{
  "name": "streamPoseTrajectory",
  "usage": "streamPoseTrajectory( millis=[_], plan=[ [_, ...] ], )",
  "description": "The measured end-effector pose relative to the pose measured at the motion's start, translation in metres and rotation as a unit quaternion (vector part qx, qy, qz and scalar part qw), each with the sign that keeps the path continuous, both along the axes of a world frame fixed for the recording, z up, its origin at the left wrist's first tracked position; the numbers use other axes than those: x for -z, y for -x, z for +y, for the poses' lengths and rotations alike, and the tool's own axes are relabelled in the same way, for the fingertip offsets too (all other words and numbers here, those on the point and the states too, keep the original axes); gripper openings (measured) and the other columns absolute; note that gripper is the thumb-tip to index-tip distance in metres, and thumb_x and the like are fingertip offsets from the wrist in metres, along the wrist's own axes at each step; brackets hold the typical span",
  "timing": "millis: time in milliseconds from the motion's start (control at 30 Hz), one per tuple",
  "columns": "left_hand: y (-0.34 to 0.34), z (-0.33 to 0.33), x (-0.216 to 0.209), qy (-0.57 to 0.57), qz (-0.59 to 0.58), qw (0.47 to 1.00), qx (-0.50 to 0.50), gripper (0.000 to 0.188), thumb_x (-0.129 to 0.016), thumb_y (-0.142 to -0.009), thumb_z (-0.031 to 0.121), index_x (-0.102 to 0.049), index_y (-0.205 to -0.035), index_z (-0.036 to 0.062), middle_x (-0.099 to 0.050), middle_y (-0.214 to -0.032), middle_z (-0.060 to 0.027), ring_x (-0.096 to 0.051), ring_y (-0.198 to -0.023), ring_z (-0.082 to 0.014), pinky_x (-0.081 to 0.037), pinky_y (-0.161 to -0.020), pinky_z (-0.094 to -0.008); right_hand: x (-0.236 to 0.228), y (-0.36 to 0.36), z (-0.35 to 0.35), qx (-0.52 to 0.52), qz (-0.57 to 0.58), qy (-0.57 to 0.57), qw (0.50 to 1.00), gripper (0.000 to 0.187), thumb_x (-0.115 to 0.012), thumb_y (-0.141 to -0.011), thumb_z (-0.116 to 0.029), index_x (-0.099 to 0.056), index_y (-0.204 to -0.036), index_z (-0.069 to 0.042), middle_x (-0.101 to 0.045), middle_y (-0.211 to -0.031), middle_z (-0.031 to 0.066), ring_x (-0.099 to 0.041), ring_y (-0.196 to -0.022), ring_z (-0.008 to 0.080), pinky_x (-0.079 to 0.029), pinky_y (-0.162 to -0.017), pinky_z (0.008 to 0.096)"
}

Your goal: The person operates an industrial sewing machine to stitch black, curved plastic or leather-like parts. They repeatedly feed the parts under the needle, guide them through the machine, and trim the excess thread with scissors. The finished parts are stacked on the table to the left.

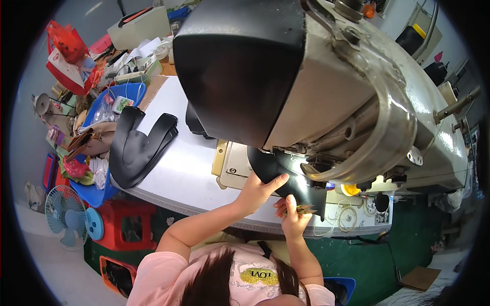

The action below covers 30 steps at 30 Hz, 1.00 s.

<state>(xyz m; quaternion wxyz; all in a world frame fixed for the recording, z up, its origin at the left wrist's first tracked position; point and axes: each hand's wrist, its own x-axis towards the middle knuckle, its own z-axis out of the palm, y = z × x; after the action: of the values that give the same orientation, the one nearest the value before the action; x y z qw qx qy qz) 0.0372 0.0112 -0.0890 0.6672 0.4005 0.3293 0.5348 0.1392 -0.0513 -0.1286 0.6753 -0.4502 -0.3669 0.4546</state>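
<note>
Presently, 1 black curved piece (310, 195) lies near the centre of the frame, partly beneath the head of the sewing machine (367, 81). The left hand (258, 193) rests at the piece's left side, thumb laid on its surface; whether the fingers clamp it from below cannot be told. The right hand (294, 218), just right of and below the left, is closed on 1 small pointed metal tool (306, 209), apparently snips, though the detail is too small to confirm. Left of centre, further black curved pieces (133, 158) lie stacked on the white table (171, 176). At lower left stand 1 fan (66, 217) and 1 red stool (118, 217).
</note>
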Motion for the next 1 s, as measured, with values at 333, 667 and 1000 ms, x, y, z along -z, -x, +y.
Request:
streamPoseTrajectory(
  millis=[333, 667, 1000],
  plan=[
    [0.007, 0.004, 0.001, -0.004, 0.003, 1.0, -0.021, 0.018, -0.06, -0.08, 0.017, -0.055, -0.07, 0.0042, -0.05, -0.063, 0.0054, -0.043, -0.056, -0.0023, -0.035, -0.049, -0.0201, 0.011, 0.024, -0.045, -0.319, 0.015, 0.135, 0.938, 0.016, -0.051, -0.083, -0.009, -0.06, -0.08, 0.005, -0.061, -0.067, 0.0075, -0.052, -0.053, 0.0076, -0.042, -0.048, 0.0208],
    [0.024, 0.008, -0.005, 0.01, 0.004, 1.0, -0.022, 0.013, -0.061, -0.079, 0.013, -0.058, -0.076, 0.001, -0.058, -0.07, 0.0004, -0.052, -0.061, -0.0049, -0.042, -0.054, -0.0196, -0.029, -0.017, -0.035, -0.294, -0.201, -0.088, 0.93, 0.008, -0.056, -0.075, -0.002, -0.061, -0.071, 0.004, -0.06, -0.062, 0.009, -0.056, -0.049, 0.0159, -0.044, -0.046, 0.0248],
    [0.034, -0.014, 0.012, 0.043, 0.069, 0.995, 0.05, 0.022, -0.063, -0.073, 0.004, -0.055, -0.093, -0.0007, -0.059, -0.085, -0.0036, -0.054, -0.075, -0.0083, -0.045, -0.07, -0.0237, 0.031, -0.118, 0.055, 0.141, -0.232, -0.139, 0.953, 0.061, -0.055, -0.066, 0.003, -0.032, -0.122, -0.002, -0.044, -0.113, 0.0128, -0.049, -0.096, 0.0202, -0.042, -0.082, 0.029]
  ],
)
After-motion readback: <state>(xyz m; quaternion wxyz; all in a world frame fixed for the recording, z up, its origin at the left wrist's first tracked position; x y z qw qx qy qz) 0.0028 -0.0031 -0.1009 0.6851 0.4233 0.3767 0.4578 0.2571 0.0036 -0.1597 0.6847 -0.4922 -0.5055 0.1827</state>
